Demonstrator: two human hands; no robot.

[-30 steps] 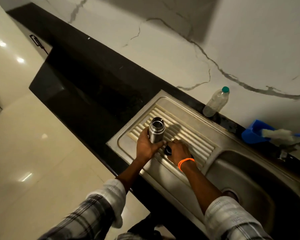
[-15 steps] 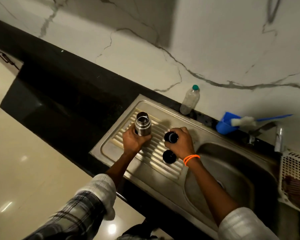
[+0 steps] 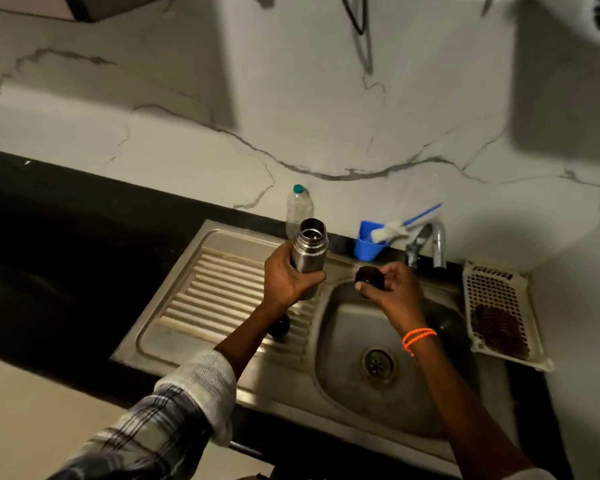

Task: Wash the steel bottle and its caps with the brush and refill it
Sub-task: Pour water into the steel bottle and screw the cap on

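My left hand (image 3: 286,280) grips the open steel bottle (image 3: 309,245) upright, above the ribbed drainboard (image 3: 219,296) near the basin's left rim. My right hand (image 3: 392,291) holds a dark round cap (image 3: 369,277) over the back of the sink basin (image 3: 354,337), just in front of the tap (image 3: 430,242). A second dark cap (image 3: 279,324) lies on the drainboard, partly hidden by my left forearm. The brush (image 3: 400,227), white-headed with a blue handle, rests in a blue cup (image 3: 368,245) behind the sink.
A clear plastic bottle (image 3: 299,206) with a green cap stands against the marble wall behind the steel bottle. A white perforated basket (image 3: 499,306) with something brown inside sits right of the basin. Black counter (image 3: 66,244) stretches to the left. The drain (image 3: 377,364) is in the basin floor.
Both hands moved right toward the basin. The left hand lifted the steel bottle off the drainboard; the right hand carried one cap over the basin, leaving the other on the drainboard.
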